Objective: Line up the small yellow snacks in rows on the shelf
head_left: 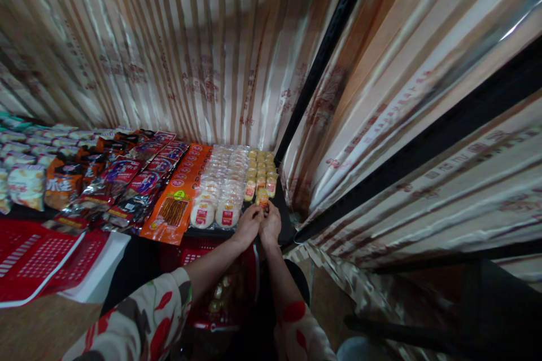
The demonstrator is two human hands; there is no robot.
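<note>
My left hand (248,224) and my right hand (270,225) meet at the front of the black shelf (288,227), fingers closed around a small yellow snack packet (262,197). Just beyond it, several matching yellow packets (260,166) stand in rows. To their left are rows of clear-wrapped round white crackers (227,211) with red labels. Beside these lies a long orange snack bag (171,206) showing brown sticks. My fingertips partly hide the held packet.
Dark snack bags (141,183) and white packets (26,185) fill the left of the shelf. Red baskets sit below, one at left (63,262), one between my arms (254,279). Black posts (322,56) and striped curtains (203,67) border the shelf.
</note>
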